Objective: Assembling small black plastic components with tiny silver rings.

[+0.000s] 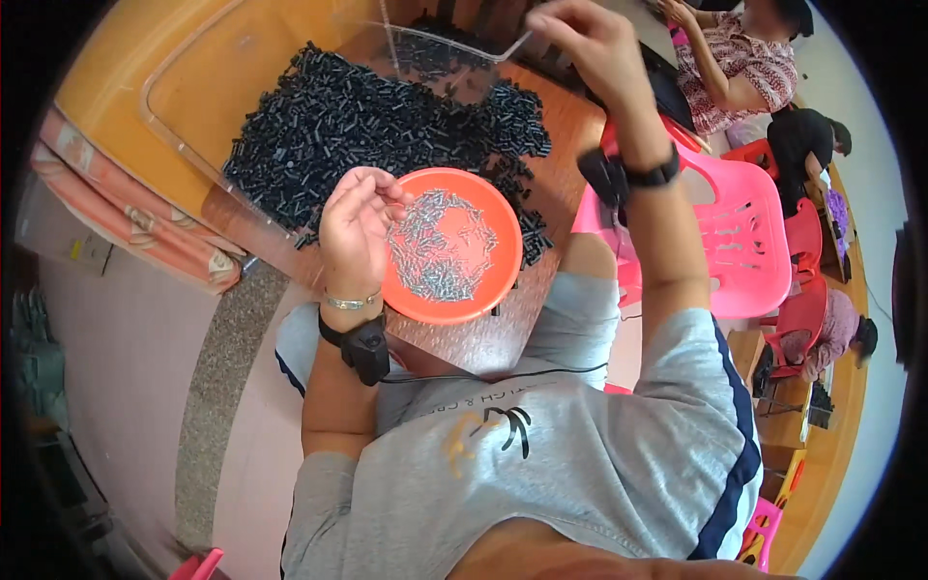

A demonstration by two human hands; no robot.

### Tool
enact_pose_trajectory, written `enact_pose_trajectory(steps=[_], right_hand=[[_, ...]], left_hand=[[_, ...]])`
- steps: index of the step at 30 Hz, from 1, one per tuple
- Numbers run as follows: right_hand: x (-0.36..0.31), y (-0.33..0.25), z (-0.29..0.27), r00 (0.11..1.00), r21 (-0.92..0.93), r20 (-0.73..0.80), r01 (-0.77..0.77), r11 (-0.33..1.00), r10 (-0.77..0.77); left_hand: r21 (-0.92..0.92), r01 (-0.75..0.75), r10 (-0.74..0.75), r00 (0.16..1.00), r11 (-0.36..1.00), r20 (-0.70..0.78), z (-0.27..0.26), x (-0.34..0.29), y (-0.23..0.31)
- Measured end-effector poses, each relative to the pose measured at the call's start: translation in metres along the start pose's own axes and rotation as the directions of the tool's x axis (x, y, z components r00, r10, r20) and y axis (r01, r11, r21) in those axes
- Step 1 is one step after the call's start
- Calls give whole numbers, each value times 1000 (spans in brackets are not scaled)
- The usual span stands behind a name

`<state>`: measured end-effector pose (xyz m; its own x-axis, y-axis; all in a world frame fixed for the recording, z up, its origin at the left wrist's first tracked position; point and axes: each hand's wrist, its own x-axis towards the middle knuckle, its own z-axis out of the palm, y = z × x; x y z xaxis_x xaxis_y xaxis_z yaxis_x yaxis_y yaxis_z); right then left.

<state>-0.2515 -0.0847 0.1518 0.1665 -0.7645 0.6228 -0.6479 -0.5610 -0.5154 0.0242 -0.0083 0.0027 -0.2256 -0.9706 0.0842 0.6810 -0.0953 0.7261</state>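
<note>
An orange-red round bowl of small silvery metal pins or screws rests on the brown table in front of me. At its left rim is my left hand, palm turned up, with curled fingers and thumb drawn together; anything between them is too small to make out. My right hand is raised at the far right, beside the corner of a clear plastic bin. Its fingers are bent and pinched, and what they hold, if anything, cannot be seen. Behind the bowl lies a large heap of short black cylindrical pieces.
More black pieces spill along the bowl's right side. A pink plastic chair stands to my right. Farther right, several people sit at another long table. A patterned orange cloth hangs at the left. My knees are by the table corner.
</note>
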Motion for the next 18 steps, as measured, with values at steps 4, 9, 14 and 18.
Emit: enact_pose_trajectory(steps=[4, 9, 14, 18], right_hand=[[-69, -75, -21, 998, 164, 5, 60, 985, -62], [-113, -125, -109, 780, 31, -260, 596, 802, -569], [-153, -116, -141, 786, -75, -330, 530, 844, -523], [-178, -119, -151, 789, -102, -389, 476, 874, -475]], left_hand=[[-37, -2, 1, 1000, 999, -28, -7, -6, 4], [141, -65, 67, 998, 988, -6, 15, -8, -9], [438, -272, 295, 955, 857, 16, 29, -24, -3], [406, -304, 319, 947, 862, 33, 33, -37, 13]])
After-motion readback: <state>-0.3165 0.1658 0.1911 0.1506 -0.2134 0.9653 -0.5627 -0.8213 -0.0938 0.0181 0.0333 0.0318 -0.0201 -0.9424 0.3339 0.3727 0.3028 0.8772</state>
